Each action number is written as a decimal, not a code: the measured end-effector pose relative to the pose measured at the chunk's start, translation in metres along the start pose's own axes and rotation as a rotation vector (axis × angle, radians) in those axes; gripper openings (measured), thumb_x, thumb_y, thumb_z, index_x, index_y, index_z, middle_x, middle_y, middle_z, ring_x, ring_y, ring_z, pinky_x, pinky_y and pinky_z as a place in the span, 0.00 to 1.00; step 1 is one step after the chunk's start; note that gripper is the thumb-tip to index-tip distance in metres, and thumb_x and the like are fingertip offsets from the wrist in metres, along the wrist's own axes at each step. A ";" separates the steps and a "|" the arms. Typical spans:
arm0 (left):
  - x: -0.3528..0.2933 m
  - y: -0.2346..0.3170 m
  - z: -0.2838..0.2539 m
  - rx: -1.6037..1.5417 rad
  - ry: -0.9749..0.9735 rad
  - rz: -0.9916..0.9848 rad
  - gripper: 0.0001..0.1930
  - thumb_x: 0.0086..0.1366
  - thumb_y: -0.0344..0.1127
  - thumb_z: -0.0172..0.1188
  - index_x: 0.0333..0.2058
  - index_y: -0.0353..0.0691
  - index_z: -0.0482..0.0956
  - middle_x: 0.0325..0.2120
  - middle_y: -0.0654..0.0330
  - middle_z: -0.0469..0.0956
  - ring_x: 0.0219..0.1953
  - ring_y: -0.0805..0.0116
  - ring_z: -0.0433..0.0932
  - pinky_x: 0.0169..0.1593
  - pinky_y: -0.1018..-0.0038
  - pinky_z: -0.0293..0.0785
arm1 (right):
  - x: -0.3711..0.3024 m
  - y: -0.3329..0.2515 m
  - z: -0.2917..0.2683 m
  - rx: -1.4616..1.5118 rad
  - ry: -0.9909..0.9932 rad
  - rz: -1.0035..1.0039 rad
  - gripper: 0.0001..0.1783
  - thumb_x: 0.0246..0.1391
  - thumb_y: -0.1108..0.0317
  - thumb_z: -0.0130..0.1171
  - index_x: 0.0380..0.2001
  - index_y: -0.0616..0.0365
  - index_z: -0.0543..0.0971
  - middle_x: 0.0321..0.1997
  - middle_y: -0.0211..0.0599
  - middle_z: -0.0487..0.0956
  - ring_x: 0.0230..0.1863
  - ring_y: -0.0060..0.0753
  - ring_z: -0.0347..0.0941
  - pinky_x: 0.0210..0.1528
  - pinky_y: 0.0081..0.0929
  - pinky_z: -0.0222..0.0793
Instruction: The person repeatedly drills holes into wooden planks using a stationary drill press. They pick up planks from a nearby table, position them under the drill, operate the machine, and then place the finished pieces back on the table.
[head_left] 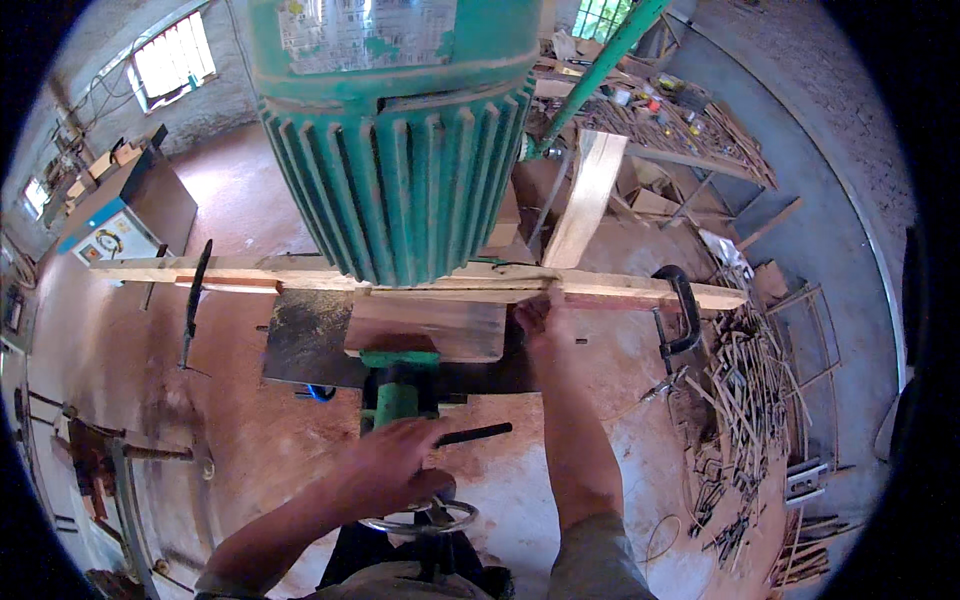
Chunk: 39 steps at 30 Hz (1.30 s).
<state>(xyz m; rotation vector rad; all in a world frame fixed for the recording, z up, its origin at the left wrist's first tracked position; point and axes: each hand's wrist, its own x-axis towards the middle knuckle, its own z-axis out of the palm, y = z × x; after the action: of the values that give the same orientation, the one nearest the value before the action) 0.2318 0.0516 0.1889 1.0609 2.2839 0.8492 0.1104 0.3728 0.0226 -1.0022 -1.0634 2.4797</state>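
Observation:
A long pale wooden beam [640, 287] lies crosswise beneath a big green ribbed motor housing [400, 190]. My right hand [538, 318] is at the beam's near edge, fingers bent against it and somewhat blurred. Below the motor, a wooden block [430, 328] sits against the beam, with a green clamp part [398, 395] in front of it. Close to my body, my left hand [395, 462] is closed at the inner end of a black lever [478, 435]; its fingertips are partly hidden. A metal handwheel [420, 520] shows just under that hand.
Black clamps grip the beam at its left [195, 300] and right [688, 310]. Another board [590, 200] stands behind it. Thin wood offcuts [745, 420] pile up on the right floor. A cluttered bench [690, 160] is at the back right, a cabinet machine [130, 215] at the back left.

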 end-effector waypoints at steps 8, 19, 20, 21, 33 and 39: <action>-0.127 -0.078 0.050 -0.578 0.578 -0.233 0.25 0.61 0.29 0.59 0.57 0.36 0.64 0.53 0.51 0.69 0.54 0.60 0.71 0.53 0.65 0.72 | 0.001 -0.121 -0.060 -0.025 -0.100 -0.479 0.14 0.58 0.53 0.52 0.34 0.53 0.71 0.33 0.33 0.73 0.34 0.32 0.71 0.36 0.32 0.72; -0.256 -0.045 0.009 0.190 1.011 -0.004 0.37 0.55 0.42 0.63 0.59 0.33 0.58 0.58 0.42 0.61 0.61 0.44 0.60 0.61 0.55 0.60 | -0.302 0.025 0.081 -0.259 -0.575 -0.381 0.23 0.58 0.53 0.53 0.50 0.57 0.71 0.45 0.40 0.75 0.42 0.37 0.72 0.41 0.33 0.71; -0.274 -0.054 0.013 0.203 1.016 -0.023 0.38 0.54 0.42 0.64 0.59 0.33 0.58 0.58 0.42 0.60 0.61 0.44 0.59 0.62 0.55 0.59 | -0.326 0.059 0.093 -0.284 -0.624 -0.354 0.22 0.58 0.54 0.53 0.50 0.57 0.71 0.44 0.40 0.75 0.41 0.37 0.73 0.40 0.33 0.72; -0.294 -0.060 0.016 0.213 1.026 -0.045 0.39 0.52 0.42 0.65 0.59 0.32 0.58 0.59 0.43 0.59 0.62 0.43 0.58 0.62 0.55 0.58 | -0.354 0.093 0.105 -0.312 -0.678 -0.323 0.21 0.58 0.55 0.54 0.50 0.56 0.71 0.44 0.40 0.76 0.39 0.37 0.73 0.38 0.32 0.72; -0.626 -0.141 0.107 0.112 0.924 -0.778 0.27 0.62 0.42 0.51 0.57 0.35 0.61 0.43 0.51 0.73 0.48 0.54 0.74 0.51 0.62 0.71 | -0.638 0.388 0.222 -0.353 -0.769 0.570 0.16 0.58 0.61 0.55 0.48 0.52 0.72 0.38 0.44 0.77 0.31 0.41 0.76 0.28 0.32 0.76; -0.716 -0.162 0.127 0.142 1.171 -0.985 0.24 0.62 0.46 0.53 0.54 0.44 0.66 0.32 0.55 0.76 0.38 0.53 0.78 0.37 0.61 0.76 | -0.628 0.515 0.250 -0.618 -1.216 0.519 0.23 0.59 0.48 0.50 0.51 0.48 0.66 0.49 0.38 0.72 0.48 0.38 0.70 0.43 0.43 0.73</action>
<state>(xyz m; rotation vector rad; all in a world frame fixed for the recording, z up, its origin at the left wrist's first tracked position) 0.6511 -0.5579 0.1006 -0.8472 3.2162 0.9376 0.4100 -0.4201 0.0871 0.4063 -2.1982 3.2887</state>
